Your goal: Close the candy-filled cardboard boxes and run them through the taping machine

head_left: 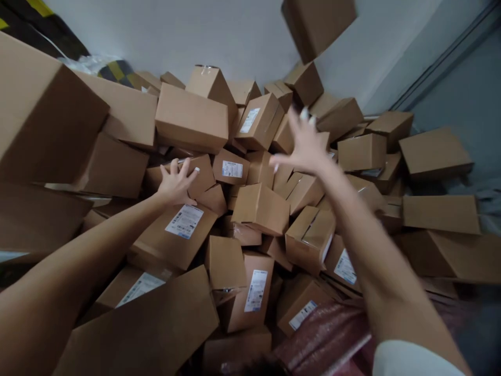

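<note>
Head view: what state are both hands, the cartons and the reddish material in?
Left hand: open, fingers spread
Right hand: open, fingers spread
Topmost carton: tilted, unheld, apparently airborne
Labelled carton by left hand: label showing
Carton pile: jumbled, mixed angles
Reddish material: crinkled

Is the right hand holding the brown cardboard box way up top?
No, the bare right hand is open, with a gap between it and the brown cardboard box.

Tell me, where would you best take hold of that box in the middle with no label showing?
Probably hold the box by its left and right sides, coming from above, with the left hand on one and the right hand on the other. It sits askew among other boxes, nothing on top, two faces exposed. Its underside is hidden.
</note>
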Demonstrator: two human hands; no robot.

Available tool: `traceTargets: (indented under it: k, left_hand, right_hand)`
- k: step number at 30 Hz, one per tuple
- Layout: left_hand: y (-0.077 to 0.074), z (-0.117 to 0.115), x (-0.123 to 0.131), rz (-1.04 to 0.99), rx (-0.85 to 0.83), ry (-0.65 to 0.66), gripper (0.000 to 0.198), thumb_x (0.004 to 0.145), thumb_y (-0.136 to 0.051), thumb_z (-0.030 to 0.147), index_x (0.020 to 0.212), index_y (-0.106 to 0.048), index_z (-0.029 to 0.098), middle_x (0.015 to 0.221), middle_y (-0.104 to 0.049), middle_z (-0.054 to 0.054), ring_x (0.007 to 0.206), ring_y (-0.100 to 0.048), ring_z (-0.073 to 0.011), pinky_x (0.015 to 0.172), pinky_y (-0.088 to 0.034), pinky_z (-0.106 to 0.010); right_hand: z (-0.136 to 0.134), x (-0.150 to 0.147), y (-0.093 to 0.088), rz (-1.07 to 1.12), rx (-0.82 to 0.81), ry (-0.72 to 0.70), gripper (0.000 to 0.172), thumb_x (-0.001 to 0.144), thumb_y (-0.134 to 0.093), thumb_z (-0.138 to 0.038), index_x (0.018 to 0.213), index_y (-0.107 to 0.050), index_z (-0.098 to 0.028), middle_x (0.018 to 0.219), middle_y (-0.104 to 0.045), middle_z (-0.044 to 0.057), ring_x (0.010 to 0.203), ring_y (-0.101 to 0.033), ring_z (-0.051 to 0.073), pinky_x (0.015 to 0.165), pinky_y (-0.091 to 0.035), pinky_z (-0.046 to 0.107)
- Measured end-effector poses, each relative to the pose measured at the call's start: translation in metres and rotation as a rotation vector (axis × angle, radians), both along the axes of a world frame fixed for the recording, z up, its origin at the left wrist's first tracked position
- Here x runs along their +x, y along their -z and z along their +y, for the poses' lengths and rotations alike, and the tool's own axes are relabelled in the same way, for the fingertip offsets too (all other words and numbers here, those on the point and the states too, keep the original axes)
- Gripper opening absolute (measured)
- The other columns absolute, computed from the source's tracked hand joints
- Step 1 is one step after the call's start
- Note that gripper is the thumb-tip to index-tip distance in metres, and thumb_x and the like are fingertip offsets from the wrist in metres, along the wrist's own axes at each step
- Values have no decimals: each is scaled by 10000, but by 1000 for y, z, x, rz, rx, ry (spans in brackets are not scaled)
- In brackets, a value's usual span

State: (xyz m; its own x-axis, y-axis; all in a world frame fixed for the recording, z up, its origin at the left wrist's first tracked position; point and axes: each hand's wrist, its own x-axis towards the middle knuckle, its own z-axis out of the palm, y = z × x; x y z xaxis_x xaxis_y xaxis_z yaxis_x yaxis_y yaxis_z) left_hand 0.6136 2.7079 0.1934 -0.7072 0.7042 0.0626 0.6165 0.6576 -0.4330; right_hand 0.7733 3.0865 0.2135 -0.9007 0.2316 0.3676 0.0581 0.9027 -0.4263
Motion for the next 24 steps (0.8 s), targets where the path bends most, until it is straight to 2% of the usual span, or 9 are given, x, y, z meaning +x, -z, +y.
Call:
traceTargets:
  k: [1, 3, 6, 8, 10, 13, 17, 21, 24]
  left_hand:
    - [-1, 0, 0, -12, 2, -6, 1186, 601, -896, 537, 1589, -353, 168, 1695, -59, -264, 1487, -72, -592, 1119, -116, -807]
    - [-2, 1, 1, -21, -1, -6, 1199, 615, -895, 555, 1598, -329, 169, 1697, -55, -260, 1492, -51, -589, 1120, -107, -809]
    - [-4, 1, 1, -25, -22, -5, 1232, 621, -897, 575, 1617, -284, 187, 1700, -31, -254, 1494, -31, -588, 1116, -111, -811]
    - [-4, 0, 1, -25, -40, -1, 1297, 594, -913, 584, 1634, -235, 208, 1702, 8, -256, 1497, -16, -588, 1118, -115, -806]
    - [-2, 1, 1, -4, -59, 6, 1340, 575, -927, 579, 1643, -203, 215, 1698, 32, -268, 1497, -17, -588, 1120, -117, -797]
    - [2, 6, 6, 45, -70, -29, 1321, 577, -934, 536, 1630, -228, 168, 1671, -52, -320, 1469, -136, -588, 1126, -135, -770]
    - [-3, 17, 16, 64, -105, -108, 1316, 540, -956, 463, 1606, -264, 125, 1613, -210, -341, 1409, -282, -551, 1136, -205, -704]
    - [-36, 16, 35, 65, -113, -152, 1339, 530, -955, 457, 1608, -241, 108, 1559, -279, -352, 1348, -366, -516, 1078, -346, -613]
    - [-82, 13, 81, 79, -52, -84, 1371, 501, -927, 550, 1599, -241, 98, 1530, -310, -341, 1304, -409, -513, 1046, -381, -603]
  right_hand:
    - [-14, 3, 22, -141, -26, -27, 1393, 666, -896, -605, 1664, -5, -219, 1704, 112, 215, 1541, 72, 533, 1169, -135, 788]
    - [-43, 13, 81, -420, -89, -71, 1535, 567, -949, -590, 1656, 54, -183, 1682, 132, 270, 1535, 89, 546, 1155, -123, 803]
    - [-86, 33, 165, -462, -100, -78, 1507, 608, -921, -606, 1651, 78, -177, 1678, 138, 274, 1554, 50, 509, 1183, -153, 760]
    - [-109, 41, 195, -348, -28, -75, 1412, 675, -889, -591, 1657, 28, -158, 1680, 122, 279, 1561, 25, 496, 1193, -157, 744]
    - [-125, 39, 203, -210, 90, -113, 1246, 746, -865, -513, 1662, -94, -168, 1690, 59, 276, 1567, -10, 483, 1198, -139, 740]
    - [-145, 26, 194, -65, 231, -213, 947, 843, -796, -376, 1629, -281, -252, 1703, -75, 235, 1568, -107, 451, 1190, -134, 747]
    - [-167, 28, 175, -19, 194, -132, 768, 880, -737, -301, 1568, -411, -204, 1663, -212, 272, 1530, -226, 470, 1150, -223, 758]
    - [-160, 78, 171, 64, 121, -71, 641, 969, -599, -355, 1556, -415, -175, 1629, -279, 274, 1506, -288, 461, 1125, -315, 728]
    - [-129, 126, 190, 64, 52, -66, 617, 1001, -505, -447, 1543, -419, -164, 1597, -321, 269, 1455, -386, 448, 1090, -417, 665]
